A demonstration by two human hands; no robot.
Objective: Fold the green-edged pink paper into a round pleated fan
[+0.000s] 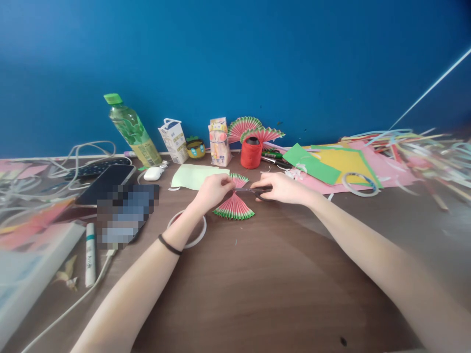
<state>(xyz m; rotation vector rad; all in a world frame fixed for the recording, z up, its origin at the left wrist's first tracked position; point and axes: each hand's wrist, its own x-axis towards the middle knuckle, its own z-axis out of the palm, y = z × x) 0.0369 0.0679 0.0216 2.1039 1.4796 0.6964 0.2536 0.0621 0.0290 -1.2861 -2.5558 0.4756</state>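
Observation:
A pleated paper fan, pink with green and white edges, spreads above and below a pinched middle. My left hand grips it at that middle, fingers pressed together from the left. My right hand is closed around the black handles of a pair of scissors, whose blades point left to the fan's centre. How far the blades are apart is too small to tell. Beneath my left forearm lies a white ring-shaped roll, partly covered.
Along the blue wall stand a green-capped bottle, cartons, a red spool and more pleated fans. Coloured paper sheets and a tape roll lie to the right. Phones, a white marker and cables are on the left.

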